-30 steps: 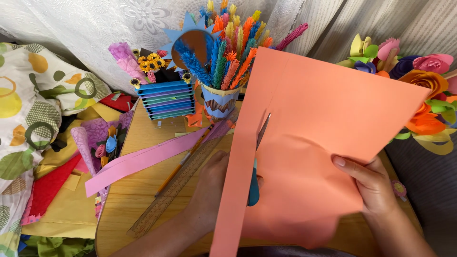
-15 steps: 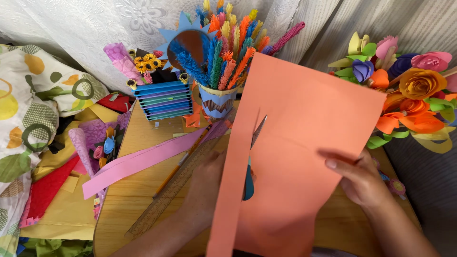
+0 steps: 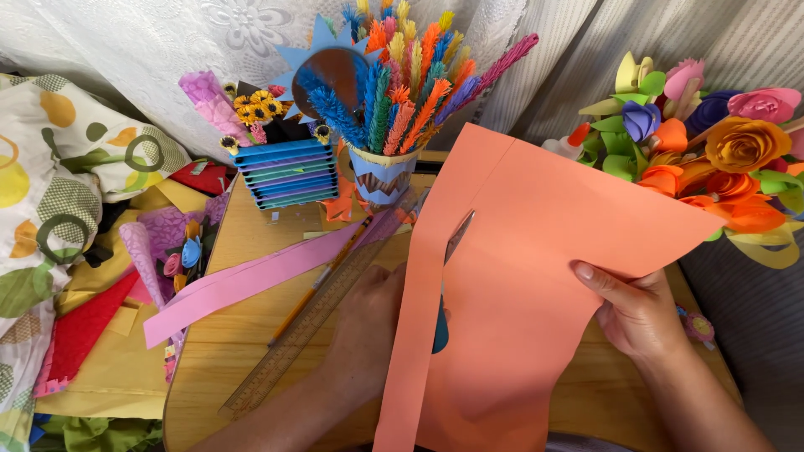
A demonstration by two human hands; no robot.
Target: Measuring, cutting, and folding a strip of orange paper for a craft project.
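Observation:
A large orange paper sheet is held up over the wooden table. My left hand grips scissors with a teal handle, their blades inside a cut that runs up the sheet. A long narrow orange strip hangs partly cut free on the left of the blades and hides part of that hand. My right hand pinches the sheet's right edge, thumb on top.
A long ruler, a pencil and a pink paper strip lie left of my hands. Behind stand a cup of fringed paper sticks and a blue folded-paper stack. Paper flowers fill the right side.
The scissors have moved further up the sheet and the cut has lengthened. The strip on the left now hangs more apart. My right hand shifted slightly along the sheet's edge.

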